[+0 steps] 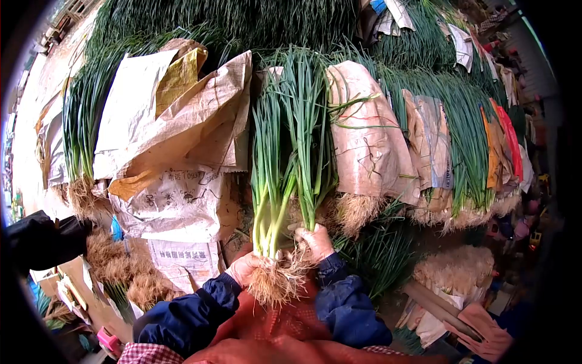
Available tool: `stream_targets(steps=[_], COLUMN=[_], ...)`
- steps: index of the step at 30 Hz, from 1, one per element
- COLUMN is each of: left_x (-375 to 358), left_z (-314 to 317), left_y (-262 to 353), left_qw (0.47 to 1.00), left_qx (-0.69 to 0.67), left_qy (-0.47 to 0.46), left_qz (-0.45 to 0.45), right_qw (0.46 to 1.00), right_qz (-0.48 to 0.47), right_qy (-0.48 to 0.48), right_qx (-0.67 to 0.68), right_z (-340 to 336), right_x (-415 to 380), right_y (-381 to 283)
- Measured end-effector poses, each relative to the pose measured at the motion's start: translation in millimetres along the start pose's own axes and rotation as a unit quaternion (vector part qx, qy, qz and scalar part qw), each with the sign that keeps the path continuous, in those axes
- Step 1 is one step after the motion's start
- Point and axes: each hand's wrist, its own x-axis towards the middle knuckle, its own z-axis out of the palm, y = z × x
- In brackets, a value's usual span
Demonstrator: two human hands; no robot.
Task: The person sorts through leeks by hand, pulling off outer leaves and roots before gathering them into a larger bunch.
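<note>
Head view, the only one here: the person has a bunch of green onions point(273, 182) right in front of them, tops pointing away, pale stalks and shaggy tan roots toward the body. Everything below is placed off that bunch.

The right hand point(315, 242) is on the right side of its base, thumb and fingers curled in and pinching the lower stalks just above the roots. The left hand point(244, 269) is on the other side of the base, touching it low down by the roots; its fingers go in behind the root tangle, so can't tell if they're spread or pressed together. Both arms come up in navy sleeves point(351, 303), and a red apron point(267, 321) sits just below the bunch's roots.

Left of the bunch there's a big wrinkled tan sack point(206, 112), with a white printed sack point(176, 212) nearer the person and a heap of rooty ends point(118, 261) lower and further left. Just right of the bunch, a pinkish sack point(373, 139) covers more onions, their roots point(359, 212) poking out the near end. Further right of it, more onions lie in a row with an orange wrap point(492, 148) and a red strip point(509, 139). Beyond its tips, a dark green mass of leaves point(224, 21) runs across.
</note>
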Motion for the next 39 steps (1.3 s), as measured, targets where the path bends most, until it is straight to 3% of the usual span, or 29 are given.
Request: stream_targets(steps=[2,4,6,7,8,10,11,12,13,14,15,17,18,19,20,22,26,27,29,30,31,33,34,35,39], left_x=[-8,-8,-16,-20,-26,-35,-55,-70,-83,-101,-126,-166,-179,-189,-197,-200,-165,-149,-122,-107,-93,-64,-49,-36,8], left_z=[12,-7,5,10,20,0,29,33,5,-8,-23,-26,-22,-16,-11,1,15,22,34,29,41,51,48,53,34], left_y=[7,1,-5,-5,-5,-11,-1,0,-8,-12,-13,-5,3,11,16,26,43,47,56,44,41,37,34,31,6], left_qw=[0.999,0.99,0.99,0.991,0.994,0.998,0.999,0.998,0.996,0.998,0.996,0.995,0.994,0.992,0.989,0.979,0.965,0.972,0.978,0.979,0.981,0.984,0.987,0.989,0.984], left_qx=[-0.025,-0.127,-0.135,-0.115,-0.084,-0.011,0.022,0.056,0.086,0.038,0.045,0.042,0.039,0.035,0.028,0.017,-0.006,0.03,0.136,0.104,0.115,0.121,0.115,0.106,0.085], left_qy=[-0.026,-0.054,-0.046,-0.053,-0.061,0.009,0.019,0.016,0.022,-0.007,0.036,0.037,0.014,-0.014,-0.043,-0.114,-0.188,-0.148,-0.047,0.041,0.06,0.063,0.049,0.041,0.154], left_qz=[0.006,-0.034,-0.022,-0.038,-0.039,-0.062,-0.043,-0.014,0.014,0.047,0.061,0.088,0.106,0.121,0.137,0.171,0.181,0.182,0.153,0.171,0.147,0.111,0.1,0.096,0.034], right_qw=[1.0,0.979,0.97,0.968,0.958,0.988,0.995,0.988,0.991,0.977,0.959,0.925,0.913,0.911,0.864,0.876,0.872,0.871,0.849,0.83,0.825,0.787,0.745,0.764,0.804], right_qz=[-0.021,0.059,0.113,0.144,0.184,0.008,-0.076,-0.132,-0.108,-0.182,-0.214,-0.31,-0.35,-0.309,-0.371,-0.379,-0.298,-0.301,-0.228,-0.202,-0.172,-0.064,0.108,0.109,0.122], right_qy=[0.01,-0.114,-0.142,-0.083,-0.097,-0.061,-0.004,-0.035,0.078,0.115,0.179,0.216,0.208,0.27,0.32,0.294,0.389,0.387,0.476,0.52,0.538,0.605,0.651,0.617,0.451], right_qx=[-0.019,0.16,0.162,0.189,0.198,0.142,0.069,0.077,0.013,-0.012,-0.044,-0.048,0.013,-0.034,-0.116,-0.057,0.002,0.036,0.015,0.006,-0.013,-0.098,-0.099,-0.155,-0.368], right_z=[16,24,32,52,61,43,24,13,1,-13,-20,-72,-98,-98,-150,-133,-111,-121,-137,-138,-147,-190,-182,-184,-194], right_x=[-11,-15,-13,-24,-27,-2,23,36,50,68,72,103,115,84,112,51,-31,-47,-85,-111,-137,-187,-206,-201,-156], right_y=[-12,-5,3,-13,-24,-9,-9,-35,-64,-87,-118,-151,-160,-180,-170,-159,-53,-6,75,107,138,206,194,191,173])
